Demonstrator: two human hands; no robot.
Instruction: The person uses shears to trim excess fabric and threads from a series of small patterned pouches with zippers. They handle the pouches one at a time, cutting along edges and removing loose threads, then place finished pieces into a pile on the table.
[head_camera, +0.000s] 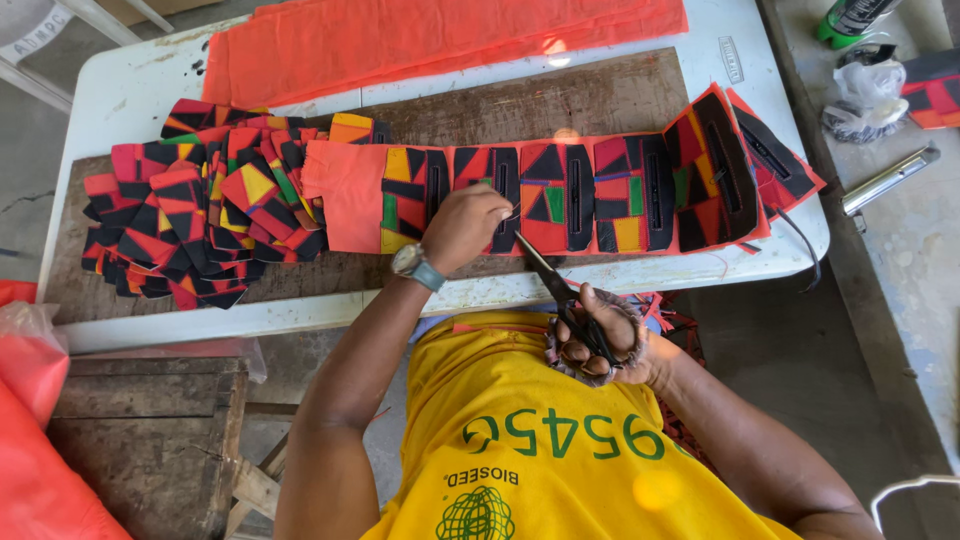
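Scissors (560, 295) in right hand (600, 345) meet patchwork strip's (560, 195) near edge.

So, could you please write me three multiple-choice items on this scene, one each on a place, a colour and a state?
1. Where does the pile of cut patchwork pieces lie?
A. at the left end of the wooden board
B. on the floor
C. on the grey ledge

2. What colour is the plain cloth at the table's far edge?
A. blue
B. orange-red
C. white

3. What does the right hand hold?
A. nothing
B. a bottle
C. scissors

Answers: 1 A, the pile sits on the board's left end. 2 B, the folded cloth is orange-red. 3 C, its fingers are through the scissor handles, while the left hand presses the patchwork strip.
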